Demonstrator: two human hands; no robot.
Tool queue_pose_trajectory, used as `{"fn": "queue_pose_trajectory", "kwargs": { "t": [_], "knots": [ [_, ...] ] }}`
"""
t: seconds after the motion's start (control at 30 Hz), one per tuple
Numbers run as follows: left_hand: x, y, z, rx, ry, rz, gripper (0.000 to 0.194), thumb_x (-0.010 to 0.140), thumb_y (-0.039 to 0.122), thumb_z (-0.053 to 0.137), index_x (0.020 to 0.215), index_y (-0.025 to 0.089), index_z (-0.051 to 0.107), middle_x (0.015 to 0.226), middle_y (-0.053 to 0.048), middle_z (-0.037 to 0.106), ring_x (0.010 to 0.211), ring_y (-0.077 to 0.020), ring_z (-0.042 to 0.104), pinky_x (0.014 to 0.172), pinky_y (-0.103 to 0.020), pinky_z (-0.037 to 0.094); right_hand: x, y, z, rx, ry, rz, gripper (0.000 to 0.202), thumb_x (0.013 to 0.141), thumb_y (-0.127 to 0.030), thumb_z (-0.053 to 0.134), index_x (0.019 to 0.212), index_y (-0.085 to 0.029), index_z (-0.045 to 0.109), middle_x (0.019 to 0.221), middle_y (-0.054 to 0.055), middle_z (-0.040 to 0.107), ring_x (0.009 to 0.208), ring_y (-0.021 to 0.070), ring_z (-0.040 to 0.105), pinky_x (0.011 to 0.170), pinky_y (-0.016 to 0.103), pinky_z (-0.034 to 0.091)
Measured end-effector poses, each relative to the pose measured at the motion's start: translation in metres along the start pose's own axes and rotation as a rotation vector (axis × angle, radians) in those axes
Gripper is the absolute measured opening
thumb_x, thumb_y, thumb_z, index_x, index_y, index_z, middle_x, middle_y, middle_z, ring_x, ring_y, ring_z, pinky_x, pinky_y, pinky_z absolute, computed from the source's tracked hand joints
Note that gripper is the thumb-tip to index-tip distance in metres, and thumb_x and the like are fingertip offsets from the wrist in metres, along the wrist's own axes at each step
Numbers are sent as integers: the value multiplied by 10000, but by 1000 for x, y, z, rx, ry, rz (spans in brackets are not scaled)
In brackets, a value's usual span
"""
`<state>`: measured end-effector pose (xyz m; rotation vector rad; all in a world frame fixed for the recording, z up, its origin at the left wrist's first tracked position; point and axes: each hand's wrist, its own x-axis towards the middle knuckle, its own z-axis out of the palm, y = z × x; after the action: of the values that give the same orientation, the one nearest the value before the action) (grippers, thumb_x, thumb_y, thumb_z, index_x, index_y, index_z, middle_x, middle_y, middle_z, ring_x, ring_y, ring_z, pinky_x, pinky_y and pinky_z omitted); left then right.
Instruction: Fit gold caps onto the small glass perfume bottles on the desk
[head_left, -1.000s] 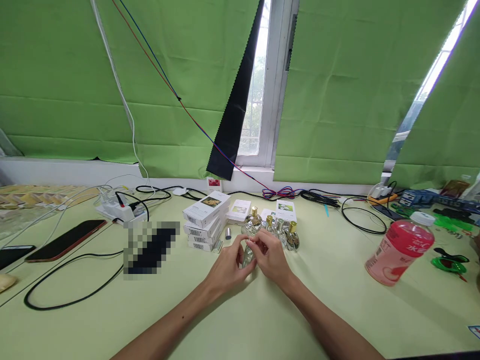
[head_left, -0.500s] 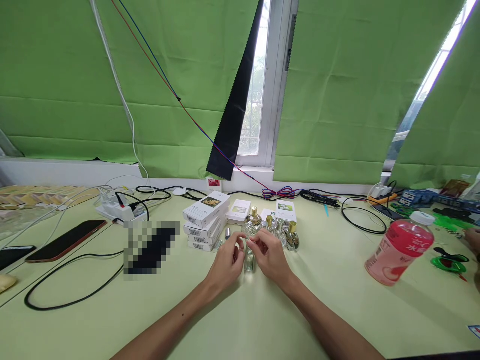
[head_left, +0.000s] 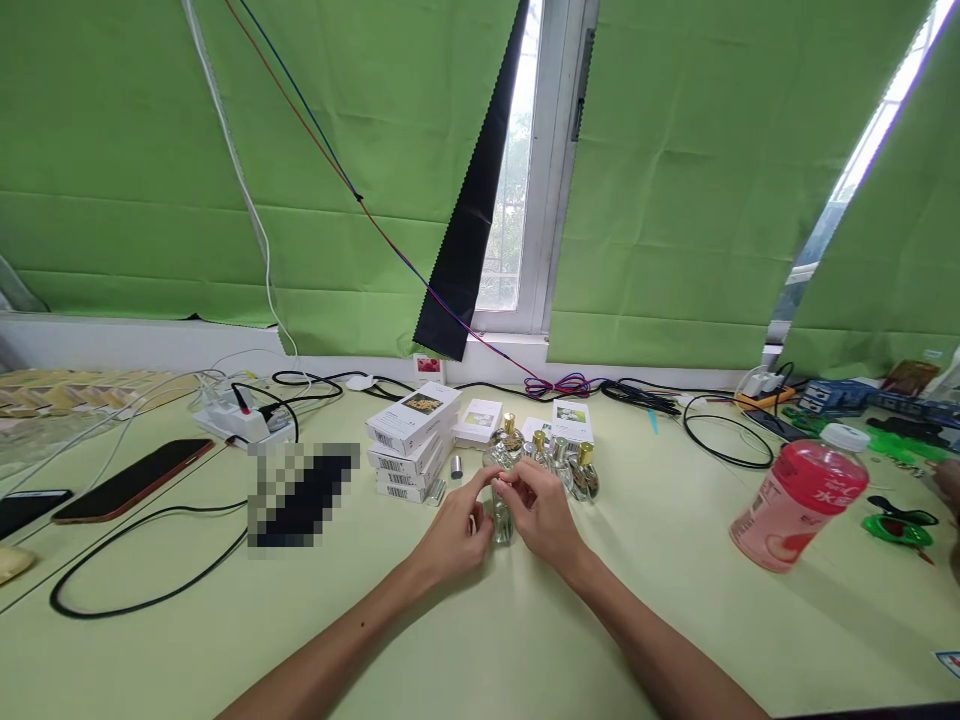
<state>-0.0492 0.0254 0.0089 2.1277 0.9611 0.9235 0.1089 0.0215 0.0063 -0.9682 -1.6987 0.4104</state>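
Note:
A small clear glass bottle (head_left: 502, 522) stands upright on the table between my hands. My left hand (head_left: 459, 525) is at its left side, fingers curled, the index fingertip at the bottle's top. From the right, my right hand (head_left: 534, 502) pinches at the same spot, its fingertips meeting the left ones. What lies between the fingertips is too small to make out. Behind my hands stand several glass bottles with gold and silver caps (head_left: 583, 472). A silver cap (head_left: 457, 467) rests left of them, beside a stack of white boxes (head_left: 414, 420).
More white boxes (head_left: 573, 422) lie at the back. A pink drink bottle (head_left: 799, 497) stands to the right, with green goggles (head_left: 897, 529) beyond it. Phones (head_left: 135, 482), a power strip (head_left: 247, 422) and looped black cable (head_left: 142, 612) lie on the left. Part of another person's hand shows at the right edge.
My left fingers have shifted slightly, the index finger now reaching further over the bottle's top. The silver cap shows more fully. My right hand has hardly moved.

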Motion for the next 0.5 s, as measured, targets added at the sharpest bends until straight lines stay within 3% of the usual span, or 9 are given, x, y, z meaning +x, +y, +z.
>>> {"fn": "queue_pose_trajectory", "kwargs": {
  "t": [0.5],
  "knots": [
    [1, -7, 2, 176, 69, 12, 526, 753, 156, 533, 1267, 227, 452, 950, 14, 643, 570, -97, 488, 583, -258, 422, 1, 1, 0, -2, -6, 1, 184, 914, -225, 545, 733, -189, 538, 698, -25, 466, 572, 109, 425, 553, 249, 333]
  ]
}}
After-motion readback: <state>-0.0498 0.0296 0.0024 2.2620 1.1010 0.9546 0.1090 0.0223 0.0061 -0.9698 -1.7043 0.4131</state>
